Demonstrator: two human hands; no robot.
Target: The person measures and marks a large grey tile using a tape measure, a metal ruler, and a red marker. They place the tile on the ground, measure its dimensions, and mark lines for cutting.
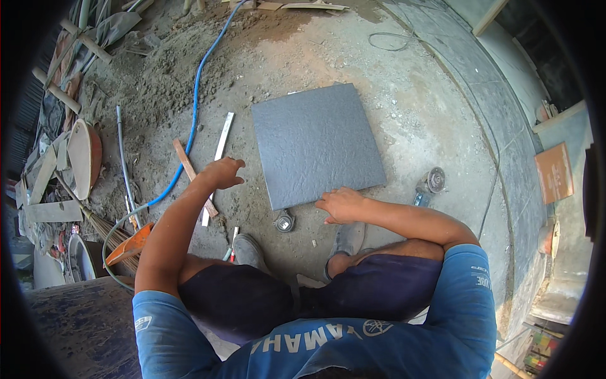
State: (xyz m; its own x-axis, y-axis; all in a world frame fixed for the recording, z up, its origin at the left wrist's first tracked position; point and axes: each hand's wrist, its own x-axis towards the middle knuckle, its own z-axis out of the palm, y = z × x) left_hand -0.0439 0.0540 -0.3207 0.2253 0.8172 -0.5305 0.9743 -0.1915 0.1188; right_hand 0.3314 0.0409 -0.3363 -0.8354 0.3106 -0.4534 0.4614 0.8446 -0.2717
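One grey tile [319, 142]: your right hand [342, 205] at its near edge, grip unclear; your left hand [226, 173] alongside, fingers parted.

Tile [319, 142] btwn hose [196, 95] on L & grinder [433, 182] on R.

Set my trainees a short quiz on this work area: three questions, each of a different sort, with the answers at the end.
1. Which hand is nearer the dark square tile?
2. What colour is the long hose on the ground?
A) red
B) blue
C) yellow
3. True or false: the grinder lies to the right of the tile.

Key:
1. The right hand, at its near edge.
2. B
3. True
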